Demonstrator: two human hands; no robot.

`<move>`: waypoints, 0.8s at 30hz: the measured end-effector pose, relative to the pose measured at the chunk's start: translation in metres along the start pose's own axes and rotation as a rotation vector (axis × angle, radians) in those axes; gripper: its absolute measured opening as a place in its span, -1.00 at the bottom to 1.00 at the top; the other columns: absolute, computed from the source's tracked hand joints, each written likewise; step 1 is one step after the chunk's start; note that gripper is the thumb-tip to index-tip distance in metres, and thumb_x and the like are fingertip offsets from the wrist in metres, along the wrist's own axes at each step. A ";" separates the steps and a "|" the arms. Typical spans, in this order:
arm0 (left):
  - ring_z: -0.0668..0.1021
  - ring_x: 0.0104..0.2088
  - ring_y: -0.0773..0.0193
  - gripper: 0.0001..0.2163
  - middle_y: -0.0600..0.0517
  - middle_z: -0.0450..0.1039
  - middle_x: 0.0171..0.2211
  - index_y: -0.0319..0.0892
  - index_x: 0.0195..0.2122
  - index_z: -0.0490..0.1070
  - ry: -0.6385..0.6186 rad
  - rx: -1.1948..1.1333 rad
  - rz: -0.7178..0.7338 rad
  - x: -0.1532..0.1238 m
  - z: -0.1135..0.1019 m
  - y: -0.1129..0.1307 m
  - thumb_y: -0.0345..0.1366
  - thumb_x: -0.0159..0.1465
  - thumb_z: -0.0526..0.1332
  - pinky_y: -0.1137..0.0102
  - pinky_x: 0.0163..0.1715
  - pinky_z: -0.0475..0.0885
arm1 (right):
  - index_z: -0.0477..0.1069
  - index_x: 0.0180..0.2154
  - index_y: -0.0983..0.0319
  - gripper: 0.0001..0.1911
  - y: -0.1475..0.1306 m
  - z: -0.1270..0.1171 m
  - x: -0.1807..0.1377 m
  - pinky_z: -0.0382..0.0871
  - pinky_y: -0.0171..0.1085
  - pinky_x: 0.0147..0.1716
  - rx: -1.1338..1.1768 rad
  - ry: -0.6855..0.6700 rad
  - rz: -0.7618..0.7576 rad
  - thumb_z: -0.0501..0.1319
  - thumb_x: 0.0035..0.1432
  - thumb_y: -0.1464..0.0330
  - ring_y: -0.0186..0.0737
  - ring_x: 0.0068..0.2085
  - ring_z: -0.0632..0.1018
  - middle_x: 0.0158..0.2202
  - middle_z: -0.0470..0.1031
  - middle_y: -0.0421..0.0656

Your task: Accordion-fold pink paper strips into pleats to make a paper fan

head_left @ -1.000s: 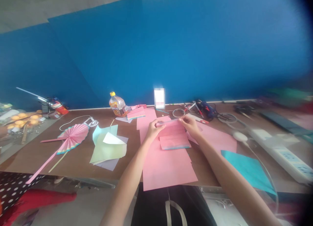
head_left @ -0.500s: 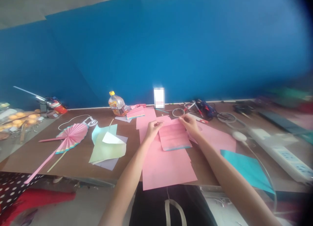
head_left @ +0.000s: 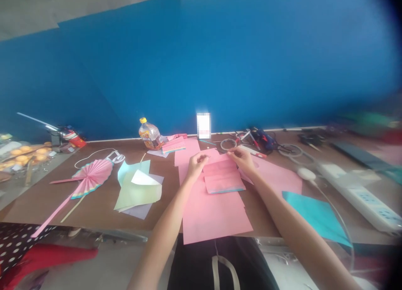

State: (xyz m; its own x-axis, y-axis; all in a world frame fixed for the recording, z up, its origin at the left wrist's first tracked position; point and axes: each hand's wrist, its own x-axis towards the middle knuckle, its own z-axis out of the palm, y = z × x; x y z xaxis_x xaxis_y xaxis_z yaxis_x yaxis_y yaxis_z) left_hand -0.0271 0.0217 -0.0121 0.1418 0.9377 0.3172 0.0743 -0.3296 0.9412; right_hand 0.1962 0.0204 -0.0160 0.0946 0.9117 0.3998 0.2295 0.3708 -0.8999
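Creased pink sheet with blue-striped near edge lies over larger pink paper on desk. Right hand: fingers pinched on sheet's far right edge. Left hand: fingertips close together by far left corner; cannot tell whether clamped on it. Plastic bottle, yellow cap on, stands beyond left hand; contents unclear. Orange round things at far left, container too blurred to tell. Pleated pink fan left, well apart from hands.
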 end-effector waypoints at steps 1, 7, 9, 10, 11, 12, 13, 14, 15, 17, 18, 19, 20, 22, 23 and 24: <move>0.54 -0.17 0.20 -0.84 -0.06 0.55 -0.23 -0.20 -0.27 0.50 -0.014 0.045 0.008 0.000 0.000 -0.001 -0.30 0.17 0.19 0.33 -0.13 0.38 | 0.44 -0.37 0.21 -0.75 0.000 0.000 0.000 0.10 -0.34 -0.55 0.000 -0.006 0.000 0.26 0.04 0.15 -0.34 -0.51 0.30 -0.54 0.34 -0.24; 0.48 -0.08 0.13 -0.76 -0.07 0.52 -0.13 -0.11 -0.11 0.49 -0.078 0.482 0.202 -0.005 0.003 0.004 -0.28 0.26 0.11 0.23 0.06 0.23 | 0.41 -0.40 0.22 -0.78 -0.008 0.002 -0.004 0.09 -0.33 -0.56 -0.047 -0.104 0.003 0.25 0.05 0.18 -0.36 -0.54 0.28 -0.56 0.31 -0.26; 0.47 -0.08 0.11 -0.73 -0.08 0.52 -0.14 -0.11 -0.06 0.46 -0.096 0.567 0.241 -0.006 0.005 0.008 -0.22 0.30 0.08 0.23 0.06 0.21 | 0.40 -0.41 0.21 -0.76 -0.014 0.004 -0.006 0.12 -0.32 -0.55 -0.071 -0.136 -0.002 0.25 0.06 0.16 -0.34 -0.53 0.30 -0.55 0.32 -0.24; 0.47 -0.09 0.10 -0.72 -0.09 0.52 -0.16 -0.11 -0.07 0.46 -0.111 0.607 0.250 -0.007 0.005 0.010 -0.19 0.31 0.05 0.24 0.04 0.21 | 0.40 -0.42 0.21 -0.75 -0.016 0.005 -0.007 0.15 -0.32 -0.53 -0.080 -0.143 -0.018 0.25 0.05 0.16 -0.33 -0.51 0.32 -0.54 0.34 -0.23; 0.48 -0.12 0.10 -0.71 -0.10 0.52 -0.18 -0.12 -0.10 0.46 -0.131 0.647 0.254 -0.007 0.005 0.011 -0.16 0.33 0.02 0.26 0.01 0.22 | 0.41 -0.42 0.21 -0.75 -0.018 0.007 -0.007 0.18 -0.31 -0.50 -0.088 -0.147 -0.039 0.26 0.05 0.15 -0.31 -0.49 0.34 -0.52 0.36 -0.22; 0.48 -0.15 0.11 -0.70 -0.10 0.53 -0.22 -0.12 -0.15 0.47 -0.155 0.686 0.253 -0.007 0.006 0.012 -0.14 0.33 0.00 0.27 -0.02 0.24 | 0.41 -0.43 0.21 -0.75 -0.020 0.009 -0.008 0.20 -0.30 -0.48 -0.094 -0.150 -0.060 0.26 0.04 0.15 -0.29 -0.47 0.36 -0.50 0.38 -0.21; 0.49 -0.19 0.12 -0.69 -0.09 0.52 -0.27 -0.12 -0.20 0.48 -0.179 0.718 0.247 -0.007 0.006 0.013 -0.12 0.34 -0.01 0.30 -0.06 0.25 | 0.41 -0.43 0.21 -0.75 -0.021 0.010 -0.009 0.22 -0.29 -0.46 -0.100 -0.156 -0.076 0.26 0.04 0.15 -0.28 -0.45 0.37 -0.49 0.40 -0.20; 0.49 -0.24 0.14 -0.69 -0.08 0.52 -0.31 -0.12 -0.25 0.48 -0.197 0.738 0.235 -0.008 0.006 0.013 -0.10 0.33 0.00 0.32 -0.10 0.27 | 0.41 -0.43 0.20 -0.75 -0.021 0.012 -0.009 0.23 -0.29 -0.45 -0.105 -0.162 -0.086 0.27 0.03 0.15 -0.28 -0.45 0.38 -0.48 0.41 -0.20; 0.49 -0.28 0.15 -0.70 -0.07 0.51 -0.35 -0.11 -0.29 0.47 -0.209 0.743 0.216 -0.008 0.006 0.013 -0.08 0.32 0.02 0.34 -0.14 0.28 | 0.41 -0.44 0.20 -0.75 -0.021 0.013 -0.009 0.23 -0.29 -0.45 -0.109 -0.166 -0.089 0.27 0.03 0.15 -0.29 -0.45 0.38 -0.48 0.41 -0.20; 0.49 -0.34 0.16 -0.73 -0.05 0.49 -0.40 -0.11 -0.36 0.45 -0.202 0.706 0.174 -0.008 0.006 0.012 -0.07 0.29 0.07 0.36 -0.21 0.29 | 0.41 -0.44 0.20 -0.75 -0.019 0.014 -0.010 0.22 -0.29 -0.45 -0.112 -0.170 -0.083 0.28 0.03 0.15 -0.30 -0.46 0.37 -0.49 0.41 -0.21; 0.48 -0.36 0.17 -0.74 -0.04 0.48 -0.42 -0.11 -0.38 0.44 -0.195 0.673 0.160 -0.009 0.006 0.011 -0.08 0.28 0.10 0.37 -0.23 0.29 | 0.40 -0.45 0.20 -0.75 -0.018 0.014 -0.010 0.22 -0.29 -0.46 -0.111 -0.169 -0.079 0.28 0.03 0.15 -0.30 -0.47 0.36 -0.49 0.40 -0.22; 0.48 -0.37 0.18 -0.76 -0.03 0.47 -0.43 -0.11 -0.40 0.44 -0.193 0.640 0.155 -0.009 0.007 0.010 -0.10 0.27 0.12 0.38 -0.24 0.29 | 0.40 -0.45 0.20 -0.75 -0.017 0.015 -0.010 0.22 -0.29 -0.46 -0.108 -0.169 -0.073 0.28 0.03 0.15 -0.30 -0.48 0.36 -0.50 0.39 -0.22; 0.48 -0.38 0.18 -0.78 -0.02 0.47 -0.43 -0.11 -0.41 0.43 -0.197 0.616 0.158 -0.009 0.007 0.009 -0.12 0.27 0.13 0.39 -0.25 0.28 | 0.40 -0.45 0.20 -0.75 -0.016 0.014 -0.009 0.22 -0.29 -0.46 -0.106 -0.171 -0.068 0.28 0.02 0.15 -0.30 -0.48 0.36 -0.51 0.39 -0.22; 0.48 -0.39 0.20 -0.81 -0.01 0.46 -0.43 -0.11 -0.40 0.42 -0.219 0.602 0.178 -0.009 0.008 0.006 -0.17 0.28 0.13 0.40 -0.27 0.28 | 0.42 -0.41 0.20 -0.75 -0.016 0.014 -0.009 0.25 -0.28 -0.44 -0.092 -0.186 -0.060 0.29 0.02 0.15 -0.28 -0.45 0.39 -0.47 0.43 -0.21; 0.47 -0.39 0.21 -0.82 -0.01 0.46 -0.43 -0.11 -0.39 0.42 -0.231 0.608 0.188 -0.009 0.008 0.005 -0.19 0.29 0.11 0.40 -0.28 0.27 | 0.44 -0.36 0.20 -0.74 -0.016 0.013 -0.009 0.28 -0.27 -0.41 -0.075 -0.198 -0.058 0.29 0.02 0.14 -0.26 -0.43 0.42 -0.44 0.46 -0.19; 0.47 -0.40 0.22 -0.82 -0.01 0.46 -0.42 -0.11 -0.37 0.42 -0.239 0.615 0.198 -0.009 0.008 0.004 -0.21 0.30 0.10 0.41 -0.29 0.27 | 0.45 -0.30 0.19 -0.73 -0.016 0.013 -0.009 0.31 -0.26 -0.38 -0.052 -0.214 -0.056 0.28 0.03 0.14 -0.23 -0.39 0.45 -0.40 0.49 -0.17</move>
State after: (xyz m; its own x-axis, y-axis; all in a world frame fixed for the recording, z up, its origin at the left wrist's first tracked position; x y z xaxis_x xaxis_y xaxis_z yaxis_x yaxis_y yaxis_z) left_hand -0.0205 0.0111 -0.0121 0.4192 0.8268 0.3750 0.5610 -0.5607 0.6090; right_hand 0.1795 0.0085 -0.0069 -0.1264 0.9088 0.3976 0.2792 0.4173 -0.8648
